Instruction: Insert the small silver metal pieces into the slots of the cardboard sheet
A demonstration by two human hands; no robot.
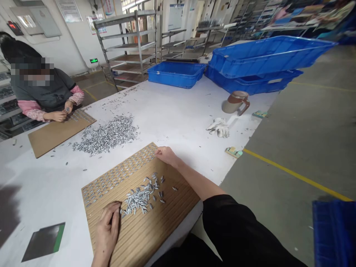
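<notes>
A corrugated cardboard sheet [164, 226] lies on the white table in front of me. Rows of small grey leaf-shaped pieces [116, 170] run along its far side, and a loose heap of the same pieces [139, 198] sits in its middle. My right hand [167, 155] is closed in a pinch at the far right corner, by the ends of the rows; whatever is between its fingertips is hidden. My left hand [108, 224] rests low on the sheet with fingers closed, its fingertips at the heap's left edge. I cannot make out what they hold.
A large pile of pieces [107, 135] lies beyond my sheet. Across the table, a person [46, 89] works at another board [58, 135]. Blue crates [175, 76], a brown mug [235, 103], white gloves [218, 128] and a dark green-edged plate [43, 243] are also on the table.
</notes>
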